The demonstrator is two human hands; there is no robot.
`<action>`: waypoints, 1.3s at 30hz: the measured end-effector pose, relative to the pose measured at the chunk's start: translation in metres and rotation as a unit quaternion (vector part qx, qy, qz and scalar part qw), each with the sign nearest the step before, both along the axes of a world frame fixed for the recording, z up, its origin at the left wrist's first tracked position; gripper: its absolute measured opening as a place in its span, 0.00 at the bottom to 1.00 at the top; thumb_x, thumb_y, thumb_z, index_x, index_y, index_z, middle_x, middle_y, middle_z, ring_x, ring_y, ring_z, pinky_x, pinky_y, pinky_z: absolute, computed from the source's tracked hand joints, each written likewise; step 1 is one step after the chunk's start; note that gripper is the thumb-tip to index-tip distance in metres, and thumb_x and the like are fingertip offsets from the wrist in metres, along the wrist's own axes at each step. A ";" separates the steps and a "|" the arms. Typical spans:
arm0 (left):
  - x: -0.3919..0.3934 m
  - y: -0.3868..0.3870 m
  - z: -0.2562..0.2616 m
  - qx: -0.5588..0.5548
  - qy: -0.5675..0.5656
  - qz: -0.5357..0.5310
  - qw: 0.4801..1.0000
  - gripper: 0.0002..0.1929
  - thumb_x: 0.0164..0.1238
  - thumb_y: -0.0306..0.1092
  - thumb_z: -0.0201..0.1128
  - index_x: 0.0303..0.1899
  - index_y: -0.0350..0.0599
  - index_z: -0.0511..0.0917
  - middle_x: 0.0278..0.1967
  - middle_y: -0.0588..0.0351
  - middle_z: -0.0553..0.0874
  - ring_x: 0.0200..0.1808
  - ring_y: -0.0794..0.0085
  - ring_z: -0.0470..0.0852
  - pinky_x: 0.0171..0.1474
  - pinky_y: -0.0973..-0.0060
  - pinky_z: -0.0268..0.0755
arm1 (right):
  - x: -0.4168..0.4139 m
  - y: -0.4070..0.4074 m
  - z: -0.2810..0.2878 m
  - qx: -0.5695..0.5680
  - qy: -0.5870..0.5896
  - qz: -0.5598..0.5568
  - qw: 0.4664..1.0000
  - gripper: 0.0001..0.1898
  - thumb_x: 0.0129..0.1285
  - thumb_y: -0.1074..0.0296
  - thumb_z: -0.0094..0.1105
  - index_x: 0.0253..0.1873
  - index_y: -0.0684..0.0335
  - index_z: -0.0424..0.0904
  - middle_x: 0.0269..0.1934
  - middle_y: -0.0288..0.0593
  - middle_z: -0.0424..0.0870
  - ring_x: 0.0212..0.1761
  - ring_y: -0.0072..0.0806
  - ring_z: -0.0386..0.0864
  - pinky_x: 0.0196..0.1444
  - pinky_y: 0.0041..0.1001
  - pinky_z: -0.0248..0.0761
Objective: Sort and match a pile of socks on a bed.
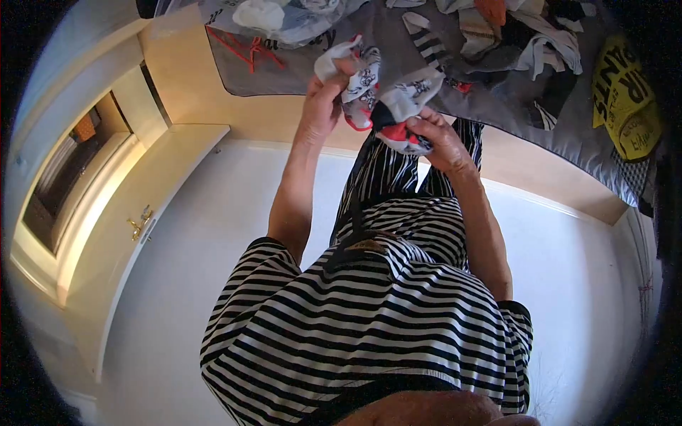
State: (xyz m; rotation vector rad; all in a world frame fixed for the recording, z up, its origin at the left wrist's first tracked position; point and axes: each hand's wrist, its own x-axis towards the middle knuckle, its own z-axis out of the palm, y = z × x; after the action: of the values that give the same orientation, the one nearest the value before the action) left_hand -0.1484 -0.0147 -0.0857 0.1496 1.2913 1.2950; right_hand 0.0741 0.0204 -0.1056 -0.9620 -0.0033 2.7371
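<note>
My left hand (326, 98) pinches a white sock (367, 80) with black line drawings and red edging. It hangs bunched from the fingers above the grey bed cover (240, 80). In my right hand (441, 139) is a similar sock (407, 96), white with a black patch and red parts, folded over the fingers. The two socks are held side by side, close together, and I cannot tell whether they touch. Just beyond them, a black-and-white striped sock (423, 40) lies on the cover.
Several loose socks (549, 50) are heaped at the far right of the bed. A clear plastic bag (298, 24) and a red cord (234, 48) lie far left. A yellow bag with lettering (623, 101) is at the right edge. An open door (128, 229) stands left.
</note>
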 end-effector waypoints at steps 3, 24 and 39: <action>-0.015 0.003 -0.003 -0.032 0.163 -0.090 0.982 0.10 0.68 0.33 0.54 0.45 0.42 0.78 0.36 0.63 0.81 0.39 0.80 0.77 0.44 0.79 0.69 | -0.037 0.012 0.023 0.072 -0.023 0.045 0.996 0.14 0.64 0.66 0.57 0.52 0.66 0.77 0.42 0.37 0.83 0.42 0.22 0.79 0.47 0.23 0.72; -0.044 -0.021 0.032 0.035 0.195 0.137 0.971 0.10 0.71 0.35 0.52 0.44 0.39 0.73 0.24 0.58 0.73 0.31 0.69 0.77 0.44 0.64 0.73 | 0.044 0.010 -0.106 0.502 -0.589 0.198 0.602 0.19 0.61 0.56 0.56 0.51 0.64 0.75 0.44 0.55 0.81 0.45 0.49 0.79 0.45 0.40 0.71; -0.004 -0.029 0.028 -0.005 0.103 0.117 0.988 0.12 0.71 0.38 0.52 0.44 0.39 0.75 0.22 0.61 0.72 0.29 0.70 0.74 0.43 0.66 0.70 | 0.023 -0.027 -0.011 0.315 -0.307 0.057 0.896 0.09 0.65 0.66 0.58 0.42 0.66 0.80 0.31 0.37 0.81 0.29 0.14 0.74 0.32 0.17 0.69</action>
State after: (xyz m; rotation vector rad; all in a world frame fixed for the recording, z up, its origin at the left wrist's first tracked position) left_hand -0.1520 -0.0439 -0.0575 0.1301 1.5259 1.5025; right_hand 0.0971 -0.0069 -0.1164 -1.5581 -1.0066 2.1305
